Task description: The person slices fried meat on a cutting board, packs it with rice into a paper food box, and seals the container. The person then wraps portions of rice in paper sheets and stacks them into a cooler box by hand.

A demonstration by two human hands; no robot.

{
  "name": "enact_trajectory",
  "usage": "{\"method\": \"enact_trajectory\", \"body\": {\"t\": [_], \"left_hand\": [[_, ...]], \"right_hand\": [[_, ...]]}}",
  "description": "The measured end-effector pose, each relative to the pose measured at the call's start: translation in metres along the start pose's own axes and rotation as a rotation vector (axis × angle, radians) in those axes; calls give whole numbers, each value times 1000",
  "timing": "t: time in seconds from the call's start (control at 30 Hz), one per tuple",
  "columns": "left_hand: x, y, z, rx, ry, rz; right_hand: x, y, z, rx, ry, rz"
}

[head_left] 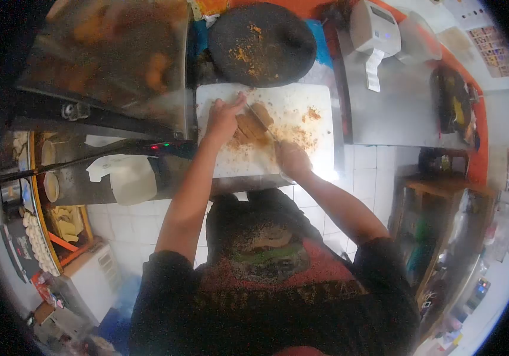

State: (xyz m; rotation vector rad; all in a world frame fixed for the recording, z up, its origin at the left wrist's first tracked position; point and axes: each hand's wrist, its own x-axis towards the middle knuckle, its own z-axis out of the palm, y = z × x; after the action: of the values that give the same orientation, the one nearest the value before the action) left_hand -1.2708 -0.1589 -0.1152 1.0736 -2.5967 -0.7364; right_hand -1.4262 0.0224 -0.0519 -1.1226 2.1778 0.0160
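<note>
A white cutting board (319,142) lies in front of me, strewn with brown crumbs. On it sits a piece of brown food (255,123), perhaps cooked meat, with lines across it that look like cuts. My right hand (293,160) is closed around the handle of a knife (260,120), whose blade runs over the food toward the upper left. My left hand (225,118) is at the food's left side, its fingers stretched toward the knife's tip. Whether those fingertips touch the blade is unclear.
Behind the board stands a round dark slab (261,44) with orange-brown scraps on it. A metal counter (396,107) on the right carries a white label printer (375,28) with paper hanging out. At left are a glass-fronted metal cabinet (106,53) and a pale plastic container (133,181).
</note>
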Motion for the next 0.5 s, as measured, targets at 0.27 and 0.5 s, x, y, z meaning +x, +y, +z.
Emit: {"method": "enact_trajectory", "body": {"t": [0.27,0.5], "left_hand": [[7,7,-8,16,-39,-28],[11,18,-11,-238,174,155]], "right_hand": [[22,13,6,-62,-71,-205],[-16,11,-30,87,76,-93]]}}
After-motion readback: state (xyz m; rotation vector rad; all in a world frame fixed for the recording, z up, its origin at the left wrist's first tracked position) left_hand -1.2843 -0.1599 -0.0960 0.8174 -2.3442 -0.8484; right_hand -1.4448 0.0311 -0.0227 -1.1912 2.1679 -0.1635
